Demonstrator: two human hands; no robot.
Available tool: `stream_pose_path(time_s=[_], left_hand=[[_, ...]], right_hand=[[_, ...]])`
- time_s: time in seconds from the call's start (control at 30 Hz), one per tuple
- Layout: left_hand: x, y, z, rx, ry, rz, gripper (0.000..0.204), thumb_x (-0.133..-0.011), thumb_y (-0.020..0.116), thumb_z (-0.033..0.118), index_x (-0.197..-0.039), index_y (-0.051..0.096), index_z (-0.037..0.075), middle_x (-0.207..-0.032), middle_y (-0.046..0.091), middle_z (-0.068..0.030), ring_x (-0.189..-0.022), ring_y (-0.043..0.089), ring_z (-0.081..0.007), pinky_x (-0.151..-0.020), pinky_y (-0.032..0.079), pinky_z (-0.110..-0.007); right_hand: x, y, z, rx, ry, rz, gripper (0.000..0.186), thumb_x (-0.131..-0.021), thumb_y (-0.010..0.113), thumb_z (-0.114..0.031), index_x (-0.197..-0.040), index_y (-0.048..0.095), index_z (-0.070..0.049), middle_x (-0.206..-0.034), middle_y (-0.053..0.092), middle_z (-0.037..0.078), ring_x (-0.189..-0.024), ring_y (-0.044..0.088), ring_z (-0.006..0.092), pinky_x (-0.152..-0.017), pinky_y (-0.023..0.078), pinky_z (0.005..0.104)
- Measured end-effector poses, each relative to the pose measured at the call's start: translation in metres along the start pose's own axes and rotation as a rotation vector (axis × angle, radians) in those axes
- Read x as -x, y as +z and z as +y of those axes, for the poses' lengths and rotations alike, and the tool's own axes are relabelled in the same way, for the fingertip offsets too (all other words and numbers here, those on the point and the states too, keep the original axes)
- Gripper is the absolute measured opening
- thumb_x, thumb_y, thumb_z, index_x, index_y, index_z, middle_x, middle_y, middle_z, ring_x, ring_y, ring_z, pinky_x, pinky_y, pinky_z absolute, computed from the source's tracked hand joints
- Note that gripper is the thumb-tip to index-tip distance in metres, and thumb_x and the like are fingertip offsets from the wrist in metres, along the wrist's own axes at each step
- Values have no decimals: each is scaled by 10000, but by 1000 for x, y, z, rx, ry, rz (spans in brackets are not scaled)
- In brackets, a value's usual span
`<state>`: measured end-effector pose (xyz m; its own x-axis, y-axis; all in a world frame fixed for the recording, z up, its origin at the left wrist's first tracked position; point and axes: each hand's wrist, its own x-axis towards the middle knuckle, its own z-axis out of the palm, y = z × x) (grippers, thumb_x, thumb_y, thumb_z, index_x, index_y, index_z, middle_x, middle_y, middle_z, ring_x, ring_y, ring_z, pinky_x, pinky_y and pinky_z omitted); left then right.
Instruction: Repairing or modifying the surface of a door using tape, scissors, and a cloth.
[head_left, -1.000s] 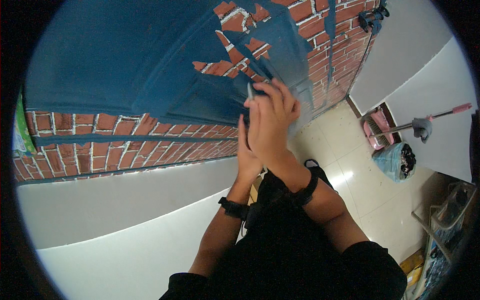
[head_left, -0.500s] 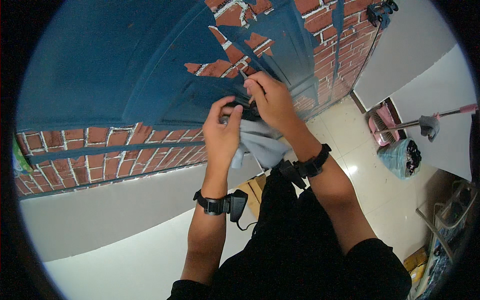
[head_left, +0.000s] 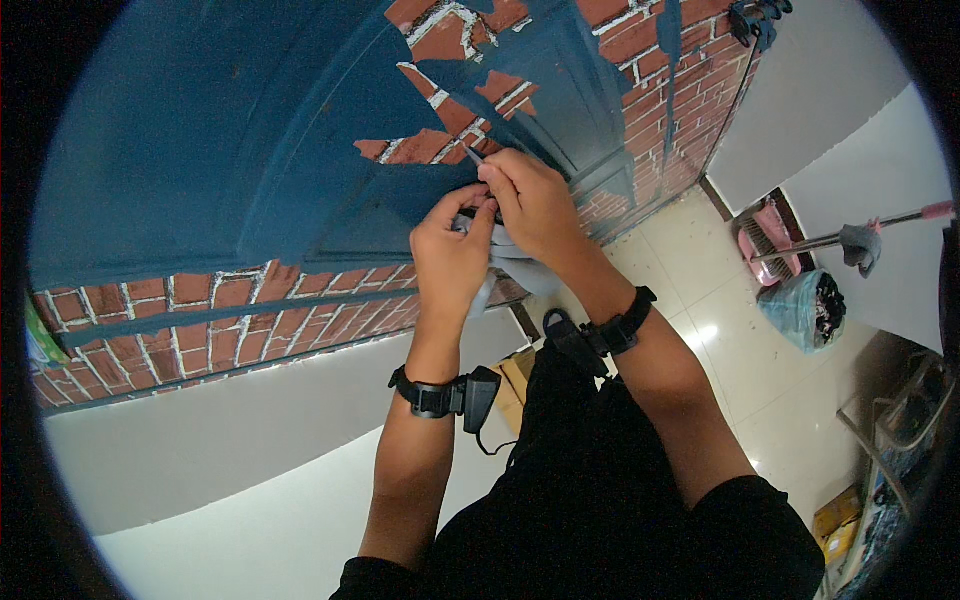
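Observation:
My right hand [head_left: 535,200] is closed around a thin pointed metal tool [head_left: 473,155]; its handle is hidden in my fingers. The tip points at a ragged red-brick-patterned patch [head_left: 425,147] on the blue panelled door [head_left: 300,130]. Just left of it, my left hand [head_left: 447,250] is closed, thumb and fingers pinched together against the right hand. A crumpled grey cloth [head_left: 520,268] hangs below both hands, gathered at the left fingers. Something dark shows there too, mostly covered.
Brick-patterned strips [head_left: 190,310] run along the door's edges, beside a pale wall [head_left: 230,420]. On the tiled floor [head_left: 690,270] to the right are a pink dustpan [head_left: 765,235], a translucent bag [head_left: 795,315] and a metal-framed rack [head_left: 885,440]. A cardboard box [head_left: 512,385] lies near my legs.
My left hand has moved up and right against the right hand, and its fingers have closed. The tool's tip has shifted slightly left and down in view. Less of the grey cloth shows.

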<state>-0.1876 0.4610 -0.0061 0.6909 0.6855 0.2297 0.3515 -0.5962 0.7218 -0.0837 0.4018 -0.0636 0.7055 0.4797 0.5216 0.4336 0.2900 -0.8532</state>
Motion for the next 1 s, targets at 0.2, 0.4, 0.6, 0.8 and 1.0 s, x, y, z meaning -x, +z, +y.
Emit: stream_pose_path(time_s=[0.2, 0.4, 0.6, 0.8, 1.0], left_hand=[[-1, 3, 0, -70, 36, 31, 182, -851, 712, 55, -1017, 719, -19, -894, 733, -162, -796, 706, -196, -726, 529, -299], [-1, 6, 7, -70, 6, 78, 158, -861, 713, 65, -991, 727, -25, -855, 734, -151, -766, 690, -162, -705, 522, -285], [-1, 5, 14, -52, -63, 101, 155, -885, 704, 83, -981, 730, -35, -835, 731, -116, -740, 644, -117, -685, 507, -264], [-2, 5, 17, -85, -69, 140, 151, -872, 717, 97, -946, 736, -33, -782, 726, -122, -679, 636, -113, -639, 505, -273], [-3, 3, 24, -79, -84, 188, 145, -881, 711, 107, -918, 736, -31, -759, 720, -115, -655, 622, -108, -620, 501, -274]], right_hand=[[2, 4, -2, 3, 14, 47, 147, -969, 577, -137, -971, 630, -1, -861, 661, 179, -802, 647, 368, -697, 496, 415], [2, 9, -1, 14, 6, 77, 141, -966, 583, -139, -955, 630, -7, -836, 654, 177, -767, 644, 368, -674, 491, 419], [0, 12, -2, 40, 16, 86, 147, -978, 562, -143, -938, 629, -18, -819, 659, 170, -765, 655, 359, -666, 495, 414], [0, 22, -4, 8, -35, 231, 127, -947, 613, -178, -865, 610, -81, -745, 644, 153, -700, 634, 385, -611, 480, 454], [-8, 17, -19, 0, 102, 159, 132, -962, 596, -175, -883, 615, -71, -767, 652, 166, -734, 644, 382, -630, 479, 465]])
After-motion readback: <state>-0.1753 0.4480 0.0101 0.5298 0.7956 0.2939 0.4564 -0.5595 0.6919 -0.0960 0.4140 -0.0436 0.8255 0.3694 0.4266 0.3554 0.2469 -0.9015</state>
